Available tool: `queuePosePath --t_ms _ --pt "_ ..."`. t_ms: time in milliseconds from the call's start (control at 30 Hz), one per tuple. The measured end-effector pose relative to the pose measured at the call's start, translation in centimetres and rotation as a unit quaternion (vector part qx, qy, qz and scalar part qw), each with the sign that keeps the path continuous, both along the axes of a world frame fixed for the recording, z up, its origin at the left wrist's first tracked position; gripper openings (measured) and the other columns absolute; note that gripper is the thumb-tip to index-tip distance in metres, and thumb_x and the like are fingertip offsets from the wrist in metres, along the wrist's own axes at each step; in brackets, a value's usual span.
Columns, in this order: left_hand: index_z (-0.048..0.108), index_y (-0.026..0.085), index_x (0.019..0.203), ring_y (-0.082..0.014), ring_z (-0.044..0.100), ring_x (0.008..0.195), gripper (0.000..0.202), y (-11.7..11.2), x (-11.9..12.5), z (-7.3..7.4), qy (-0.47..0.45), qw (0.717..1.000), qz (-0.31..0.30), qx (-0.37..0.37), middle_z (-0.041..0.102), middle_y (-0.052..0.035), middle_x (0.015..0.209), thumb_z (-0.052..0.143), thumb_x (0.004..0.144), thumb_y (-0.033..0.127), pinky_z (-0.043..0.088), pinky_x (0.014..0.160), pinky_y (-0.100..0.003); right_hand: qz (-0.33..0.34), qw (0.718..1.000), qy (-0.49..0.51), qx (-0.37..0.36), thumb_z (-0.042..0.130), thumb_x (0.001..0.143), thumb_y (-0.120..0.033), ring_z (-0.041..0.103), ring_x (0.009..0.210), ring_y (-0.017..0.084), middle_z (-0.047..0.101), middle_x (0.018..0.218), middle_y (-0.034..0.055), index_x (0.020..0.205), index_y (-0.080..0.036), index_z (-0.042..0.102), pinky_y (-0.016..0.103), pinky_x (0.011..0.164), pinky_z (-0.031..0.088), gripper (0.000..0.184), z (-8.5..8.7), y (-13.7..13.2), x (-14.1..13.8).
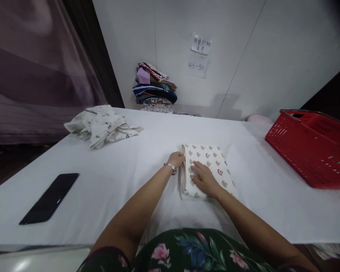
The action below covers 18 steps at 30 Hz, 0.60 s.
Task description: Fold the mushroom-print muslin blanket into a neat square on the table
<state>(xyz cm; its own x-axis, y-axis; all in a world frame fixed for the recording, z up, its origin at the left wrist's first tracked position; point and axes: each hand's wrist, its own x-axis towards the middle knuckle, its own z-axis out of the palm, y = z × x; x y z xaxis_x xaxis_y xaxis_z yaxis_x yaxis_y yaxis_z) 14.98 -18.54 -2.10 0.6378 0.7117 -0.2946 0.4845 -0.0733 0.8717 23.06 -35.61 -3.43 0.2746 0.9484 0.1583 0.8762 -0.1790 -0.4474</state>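
A cream cloth (215,162) printed with grey mouse-head shapes and a few red and blue ones lies folded into a thick rectangle on the table. At its left folded edge is my left hand (176,159), with a silver bracelet at the wrist. The fingers of that hand are closed on the edge, and their tips are partly hidden by the layers. My right hand (205,179) rests on the cloth's upper face, fingers stretched out and lying flat.
A crumpled pale printed cloth (103,124) lies at the table's back left. A dark flat tablet-like slab (49,198) is at the front left. The red plastic basket (314,147) stands on the right. Folded fabrics (155,90) are stacked against the wall behind the white table (116,181).
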Motion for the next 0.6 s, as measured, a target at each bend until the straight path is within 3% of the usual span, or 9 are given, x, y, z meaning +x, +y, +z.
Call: queuePosePath --t_ms 167,367,600 --pt "0.061 0.014 0.080 -0.0080 0.054 0.048 0.013 -0.8 -0.8 0.1 0.002 0.999 -0.039 -0.033 0.061 0.0016 0.062 0.058 0.070 0.022 0.040 0.048 -0.018 -0.007 1.000 0.010 0.028 0.047 0.085 -0.036 0.034 0.129 0.025 0.041 0.138 0.0106 0.124 -0.021 0.053 0.046 0.104 0.029 0.043 -0.1 -0.1 0.2" --pt "0.060 0.015 0.063 -0.0073 0.050 0.042 0.004 -1.5 -2.0 -0.3 0.014 0.994 -0.108 -0.025 0.056 0.0041 0.053 0.060 0.065 0.019 0.040 0.048 -0.019 -0.007 0.999 0.013 0.037 0.045 0.084 -0.038 0.037 0.127 0.025 0.045 0.135 0.0105 0.121 -0.020 0.056 0.045 0.104 0.031 0.042 0.0 0.1 0.3" --pt "0.057 0.016 0.058 -0.0090 0.050 0.045 0.006 -1.6 -2.8 -0.2 0.040 0.993 -0.110 -0.020 0.057 0.0019 0.051 0.056 0.063 0.018 0.040 0.049 -0.021 -0.036 0.999 -0.021 0.002 0.043 0.085 -0.041 0.036 0.128 0.026 0.045 0.136 0.0098 0.121 -0.021 0.055 0.047 0.104 0.029 0.043 -0.1 -0.4 0.7"
